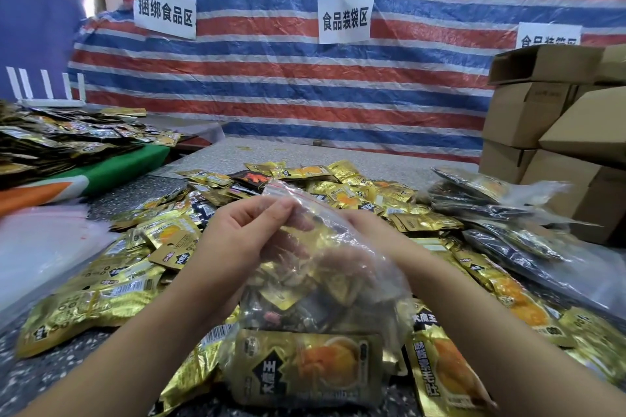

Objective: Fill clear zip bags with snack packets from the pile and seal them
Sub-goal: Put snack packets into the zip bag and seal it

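A clear zip bag with a red zip strip stands upright in front of me, holding several gold snack packets. My left hand pinches the bag's upper edge near the mouth. My right hand is pushed down inside the bag, seen through the plastic; whether it holds a packet I cannot tell. A large gold packet shows at the bag's bottom. The pile of gold snack packets spreads over the speckled table on both sides.
Filled clear bags lie at the right, below stacked cardboard boxes. Empty clear bags lie flat at the left. Another heap of packets covers a green-clothed table at far left. A striped tarp with paper signs hangs behind.
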